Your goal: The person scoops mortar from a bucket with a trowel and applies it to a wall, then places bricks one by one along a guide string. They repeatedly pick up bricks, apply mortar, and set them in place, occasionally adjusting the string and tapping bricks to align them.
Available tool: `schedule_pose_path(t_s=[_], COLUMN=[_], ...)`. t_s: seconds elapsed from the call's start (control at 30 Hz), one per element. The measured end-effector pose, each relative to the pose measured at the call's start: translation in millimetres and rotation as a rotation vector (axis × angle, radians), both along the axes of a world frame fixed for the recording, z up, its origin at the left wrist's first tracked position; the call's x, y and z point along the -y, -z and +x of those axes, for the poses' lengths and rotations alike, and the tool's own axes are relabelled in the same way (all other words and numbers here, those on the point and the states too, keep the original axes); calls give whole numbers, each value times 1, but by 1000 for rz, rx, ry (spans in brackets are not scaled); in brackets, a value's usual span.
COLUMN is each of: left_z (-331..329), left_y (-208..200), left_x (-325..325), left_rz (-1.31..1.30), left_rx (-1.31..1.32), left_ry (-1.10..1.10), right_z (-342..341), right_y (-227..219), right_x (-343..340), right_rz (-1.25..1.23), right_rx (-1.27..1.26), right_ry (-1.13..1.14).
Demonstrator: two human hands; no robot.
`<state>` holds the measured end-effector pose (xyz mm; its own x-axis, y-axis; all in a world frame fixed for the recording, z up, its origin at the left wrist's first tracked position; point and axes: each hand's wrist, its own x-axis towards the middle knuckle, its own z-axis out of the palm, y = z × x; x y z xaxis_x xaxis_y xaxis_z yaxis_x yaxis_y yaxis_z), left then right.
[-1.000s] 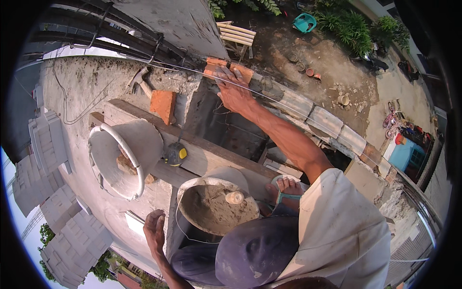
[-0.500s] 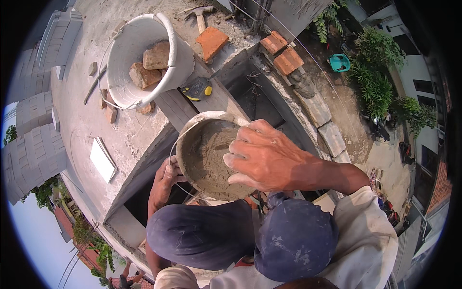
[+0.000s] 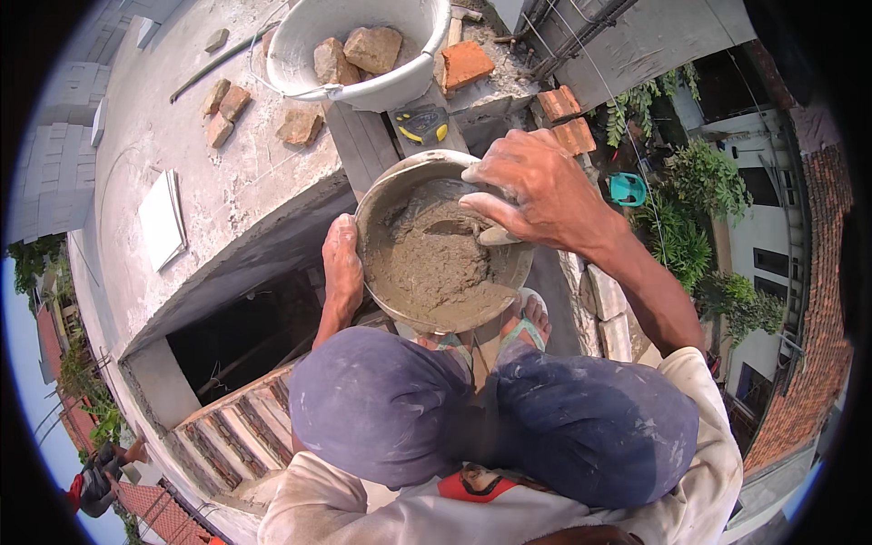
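Wet grey mortar (image 3: pixel 436 272) fills much of a round bucket (image 3: pixel 371 272) in front of my knees. My left hand (image 3: pixel 342 268) grips the bucket's outer left side, with part of the fingers hidden behind it. My right hand (image 3: pixel 536 191) reaches over the far right rim with bent fingers apart, thumb and fingertips pale with mortar. I see nothing held in it. Beyond the bucket, a black and yellow tape measure (image 3: pixel 422 124) lies on a wooden plank (image 3: pixel 359 145).
A larger white bucket (image 3: pixel 400 91) with broken stones stands at the far end, beside a brick piece (image 3: pixel 466 64) and a hammer (image 3: pixel 456 27). Stone chunks (image 3: pixel 300 127) and white sheets (image 3: pixel 162 220) lie on the concrete slab (image 3: pixel 245 182). A dark opening (image 3: pixel 245 336) drops at left.
My view has shifted, bringing my sandalled feet into sight. My right hand has moved from across the mortar to the bucket's far right side, its fingers more bent. My left hand stays on the bucket's side.
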<state>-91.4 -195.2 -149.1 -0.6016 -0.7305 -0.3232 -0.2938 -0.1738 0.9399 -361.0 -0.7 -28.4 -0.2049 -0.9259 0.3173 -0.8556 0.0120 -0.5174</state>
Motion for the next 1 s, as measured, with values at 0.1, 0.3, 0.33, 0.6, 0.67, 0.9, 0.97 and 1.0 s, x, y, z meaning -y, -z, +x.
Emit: schedule_pose_path(t_s=[0.1, 0.3, 0.33, 0.6, 0.67, 0.9, 0.97, 1.0], left_z=[-6, 1, -4, -13, -18, -69, -84, -95], left_y=[3, 19, 25, -8, -10, -85, -130, -142], left_x=[-4, -4, -8, -12, -7, -5, -16, -21], left_rz=[-55, 18, 3, -92, -174, -307, -26, 43], left_rx=[-4, -107, -112, 13, 65, -224, -317, -326], left_ry=[-38, -98, -91, -30, 22, 260, 375, 465], right_z=[-53, -73, -79, -79, -89, -87, -54, -39], right_y=[26, 142, 165, 180, 172, 3, -37, -55], right_x=[37, 132, 133, 146, 123, 7, 2, -7], right_rz=[88, 434, 494, 407, 163, 104, 92, 93], right_rx=[363, -114, -250, -74, 214, 984, 573, 348], right_ry=[143, -190, -197, -144, -34, 72, -48, -78])
